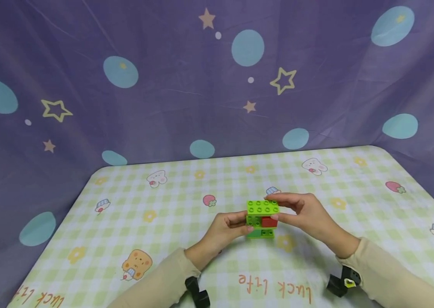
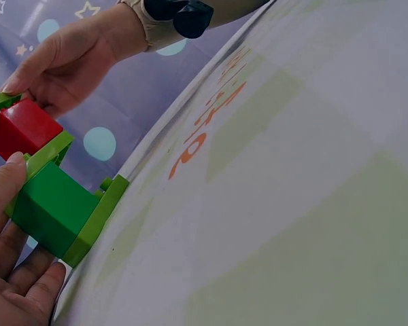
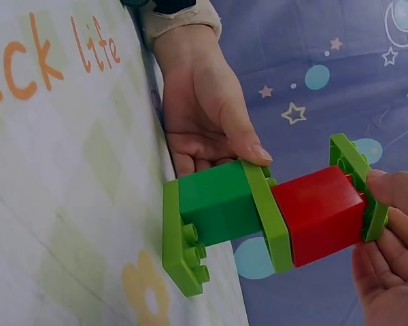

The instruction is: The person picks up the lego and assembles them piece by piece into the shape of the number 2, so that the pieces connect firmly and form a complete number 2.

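Note:
A small stack of toy building blocks stands upright on the table. It has a light green bottom plate [image 3: 180, 251], a dark green brick [image 3: 217, 202], a light green middle plate [image 3: 268, 217] and a red brick [image 3: 319, 214] set at the opposite side. My left hand [image 1: 220, 233] grips the stack around the middle plate and dark green brick, thumb on the plate's edge. Between thumb and fingers, my right hand [image 1: 311, 216] pinches a light green top plate [image 1: 262, 207]. That plate sits tilted against the red brick's studs, with a slight gap showing in the right wrist view.
A green-checked cloth [image 1: 178, 239] with printed cartoons and lettering covers the table. Behind its far edge hangs a purple curtain [image 1: 163, 107] with stars and blue dots. Black wrist devices sit on both sleeves.

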Motion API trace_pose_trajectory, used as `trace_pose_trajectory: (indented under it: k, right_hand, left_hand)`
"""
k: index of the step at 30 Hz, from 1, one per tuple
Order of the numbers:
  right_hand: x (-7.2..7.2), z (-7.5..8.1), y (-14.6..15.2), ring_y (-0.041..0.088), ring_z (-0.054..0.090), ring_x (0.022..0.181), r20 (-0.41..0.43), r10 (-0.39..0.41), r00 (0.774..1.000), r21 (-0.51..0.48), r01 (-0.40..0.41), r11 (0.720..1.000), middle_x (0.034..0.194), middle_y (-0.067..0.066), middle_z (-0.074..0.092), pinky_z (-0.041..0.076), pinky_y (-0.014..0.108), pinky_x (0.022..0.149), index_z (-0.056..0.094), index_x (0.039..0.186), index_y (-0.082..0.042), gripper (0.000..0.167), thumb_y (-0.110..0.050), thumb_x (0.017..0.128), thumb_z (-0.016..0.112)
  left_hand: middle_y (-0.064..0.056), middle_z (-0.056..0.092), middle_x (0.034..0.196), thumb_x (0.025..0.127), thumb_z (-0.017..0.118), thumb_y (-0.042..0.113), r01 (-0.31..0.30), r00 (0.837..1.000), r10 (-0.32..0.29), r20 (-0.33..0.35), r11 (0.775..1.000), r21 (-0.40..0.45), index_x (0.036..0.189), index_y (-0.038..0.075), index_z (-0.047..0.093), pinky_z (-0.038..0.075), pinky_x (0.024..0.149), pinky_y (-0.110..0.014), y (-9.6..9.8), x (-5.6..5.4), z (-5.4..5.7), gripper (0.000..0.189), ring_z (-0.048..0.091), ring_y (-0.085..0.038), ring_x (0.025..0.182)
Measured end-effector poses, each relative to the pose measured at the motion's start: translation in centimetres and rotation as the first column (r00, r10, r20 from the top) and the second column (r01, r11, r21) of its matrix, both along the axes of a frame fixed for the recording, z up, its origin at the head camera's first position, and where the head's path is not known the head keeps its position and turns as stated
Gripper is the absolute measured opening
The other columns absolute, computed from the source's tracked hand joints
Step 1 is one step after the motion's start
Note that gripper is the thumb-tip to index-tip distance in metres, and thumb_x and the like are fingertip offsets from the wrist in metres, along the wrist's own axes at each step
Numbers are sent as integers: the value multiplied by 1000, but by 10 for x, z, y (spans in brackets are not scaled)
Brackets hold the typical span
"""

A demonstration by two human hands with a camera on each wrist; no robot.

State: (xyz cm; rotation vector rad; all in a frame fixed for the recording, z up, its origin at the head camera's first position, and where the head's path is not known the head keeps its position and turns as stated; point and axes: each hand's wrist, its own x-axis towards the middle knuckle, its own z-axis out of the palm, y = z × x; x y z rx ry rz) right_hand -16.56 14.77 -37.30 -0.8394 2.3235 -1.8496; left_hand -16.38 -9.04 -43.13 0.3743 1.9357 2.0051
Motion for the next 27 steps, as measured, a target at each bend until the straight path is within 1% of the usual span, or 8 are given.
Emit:
trace_pose_trajectory:
  k: [3, 10, 21, 27]
  right_hand:
    - [1, -1, -1, 8, 58, 110, 11, -2, 1000, 8, 2, 1000, 121, 12, 64, 45, 20, 93, 64, 119, -5, 36, -7, 83, 71]
    - [1, -2, -2, 8, 58, 111, 4, -9, 1000, 29, 8, 1000, 121, 9, 64, 45, 19, 93, 65, 119, -6, 36, -8, 83, 72]
    - [2, -3, -1, 8, 58, 111, -3, -2, 1000, 20, 2, 1000, 121, 11, 64, 45, 19, 93, 64, 119, -5, 37, -6, 83, 72]
    - [2, -4, -2, 7, 59, 109, -42, 12, 999, 7, -11, 1000, 119, 14, 64, 45, 18, 93, 64, 118, -2, 36, -3, 82, 71]
  left_hand:
    - [-20, 60, 122, 83, 69, 0, 13, 1000, -13, -1, 1000, 14, 125, -5, 57, 53, 81, -24, 0, 0, 1, 44, 64, -20, 104]
    - [-21, 60, 121, 83, 69, -1, 20, 1000, -20, -5, 1000, 21, 124, -6, 57, 53, 80, -23, 0, 0, 0, 44, 64, -19, 103]
    - [-21, 60, 122, 83, 69, 0, 14, 1000, -14, -5, 1000, 15, 125, -5, 57, 53, 80, -23, 0, 0, 0, 43, 64, -20, 103]
    - [-21, 60, 121, 83, 69, -1, 14, 1000, -14, -7, 1000, 15, 124, -5, 57, 53, 81, -23, 0, 0, 1, 43, 64, -19, 102]
